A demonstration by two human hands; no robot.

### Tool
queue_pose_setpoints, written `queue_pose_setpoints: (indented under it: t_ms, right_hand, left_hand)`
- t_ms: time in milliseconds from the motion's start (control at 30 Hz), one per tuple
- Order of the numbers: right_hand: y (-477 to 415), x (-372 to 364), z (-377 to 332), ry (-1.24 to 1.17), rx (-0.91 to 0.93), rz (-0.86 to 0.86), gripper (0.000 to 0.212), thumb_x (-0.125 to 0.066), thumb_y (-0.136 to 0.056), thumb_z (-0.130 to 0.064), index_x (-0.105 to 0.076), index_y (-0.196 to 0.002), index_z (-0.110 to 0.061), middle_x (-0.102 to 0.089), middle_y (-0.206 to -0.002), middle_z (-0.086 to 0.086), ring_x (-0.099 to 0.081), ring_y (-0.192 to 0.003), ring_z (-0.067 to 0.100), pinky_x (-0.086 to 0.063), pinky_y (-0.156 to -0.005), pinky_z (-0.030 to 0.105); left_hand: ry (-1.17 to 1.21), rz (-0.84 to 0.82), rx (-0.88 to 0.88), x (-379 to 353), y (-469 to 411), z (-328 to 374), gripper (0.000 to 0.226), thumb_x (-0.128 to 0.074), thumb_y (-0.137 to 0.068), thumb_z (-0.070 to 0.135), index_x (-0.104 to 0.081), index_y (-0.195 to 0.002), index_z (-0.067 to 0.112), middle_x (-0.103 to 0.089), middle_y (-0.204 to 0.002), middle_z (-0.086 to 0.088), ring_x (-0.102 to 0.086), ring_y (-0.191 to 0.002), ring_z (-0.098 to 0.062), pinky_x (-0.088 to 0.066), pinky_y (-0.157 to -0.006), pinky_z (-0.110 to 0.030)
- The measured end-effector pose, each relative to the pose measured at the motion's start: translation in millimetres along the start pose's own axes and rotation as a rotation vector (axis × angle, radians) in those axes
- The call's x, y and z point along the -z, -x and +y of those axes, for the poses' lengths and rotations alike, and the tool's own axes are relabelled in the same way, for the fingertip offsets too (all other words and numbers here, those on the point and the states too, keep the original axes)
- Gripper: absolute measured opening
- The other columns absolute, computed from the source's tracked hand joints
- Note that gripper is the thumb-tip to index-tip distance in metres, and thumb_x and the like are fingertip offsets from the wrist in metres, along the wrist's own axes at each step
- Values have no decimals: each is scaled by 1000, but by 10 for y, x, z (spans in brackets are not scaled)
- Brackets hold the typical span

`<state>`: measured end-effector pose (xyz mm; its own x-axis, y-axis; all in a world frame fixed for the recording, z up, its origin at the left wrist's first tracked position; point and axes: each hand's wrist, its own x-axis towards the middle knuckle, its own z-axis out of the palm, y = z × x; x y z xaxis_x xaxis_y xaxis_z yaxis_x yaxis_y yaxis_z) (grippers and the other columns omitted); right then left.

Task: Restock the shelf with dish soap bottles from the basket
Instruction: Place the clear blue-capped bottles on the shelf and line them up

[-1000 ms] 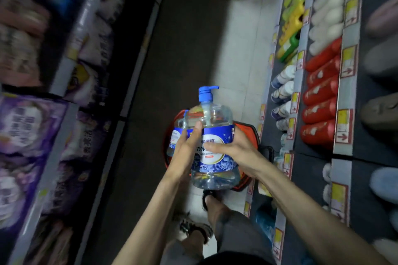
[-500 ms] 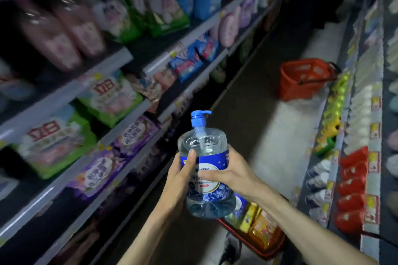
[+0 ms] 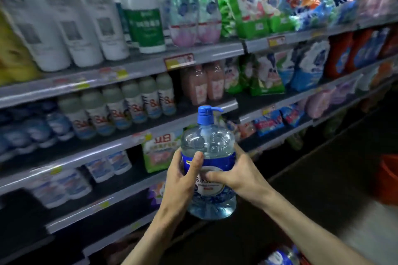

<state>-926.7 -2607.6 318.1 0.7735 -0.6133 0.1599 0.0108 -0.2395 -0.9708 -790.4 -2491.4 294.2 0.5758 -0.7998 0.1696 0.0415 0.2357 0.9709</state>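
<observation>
I hold a large clear dish soap bottle (image 3: 210,144) with a blue pump and blue label upright in front of the shelves. My left hand (image 3: 183,178) grips its left side, thumb across the label. My right hand (image 3: 237,173) grips the right side, fingers wrapped over the label's front. The bottle hangs level with the third shelf (image 3: 90,154) from the top. At the bottom right edge another blue-labelled bottle (image 3: 280,257) lies in the basket, whose red rim (image 3: 304,261) barely shows.
The shelving fills the left and top: white and green bottles (image 3: 140,10) above, small bottles (image 3: 120,105) below, detergent bags (image 3: 267,72) to the right. A green box (image 3: 157,154) stands just behind the held bottle. An orange basket (image 3: 387,180) sits on the aisle floor at right.
My view has swung up and left from the aisle to face the shelves. The bottle, held by both hands throughout, has come up away from the basket toward the shelving.
</observation>
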Motion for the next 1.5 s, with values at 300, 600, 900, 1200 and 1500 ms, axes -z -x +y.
queue_pose_setpoints:
  t_ms: [300,600,900,1200,1500]
  right_hand:
    - [-731,-509,-590,-176,240,-321,81,-98,-74,-13,-56,-143,-20,-75,-130,5,-73,-119,25,-60,-98,36]
    - [-991,-1245,-1048,-291,325,-649,84,-106,-60,-29,-63,-132,-32,-78,-124,-3,-75,-114,18,-63,-91,35]
    - [-827,-2079,-1508,-298,404,-826,84,-105,-56,-30,-64,-129,-28,-79,-117,-6,-77,-107,14,-64,-86,32]
    - [-624,-3160,-2026,-285,480,-856,79,-106,-57,-32,-67,-125,-32,-80,-114,-6,-78,-103,13,-61,-80,21]
    - [-506,-4297,-2512,-240,605,-816,80,-107,-53,-40,-63,-119,-50,-79,-114,-13,-77,-102,9,-62,-81,21]
  left_hand:
    - [-155,278,-224,468,126,916,52,-70,-96,49,-59,-139,22,-78,-123,-7,-76,-112,-26,-62,-87,-29]
    - [-248,627,-289,801,638,1495,43,-77,-93,49,-68,-131,30,-79,-121,-10,-78,-110,-30,-64,-85,-33]
    - [-296,788,-346,1271,1284,1896,51,-76,-93,47,-64,-139,30,-78,-125,-8,-76,-114,-28,-63,-87,-30]
    - [-392,774,-365,2170,1884,2454,46,-72,-93,52,-66,-136,36,-78,-126,-4,-76,-114,-24,-63,-86,-29]
    - [-554,682,-424,3302,2429,3058,45,-78,-90,53,-70,-132,37,-76,-130,5,-72,-121,-15,-61,-90,-24]
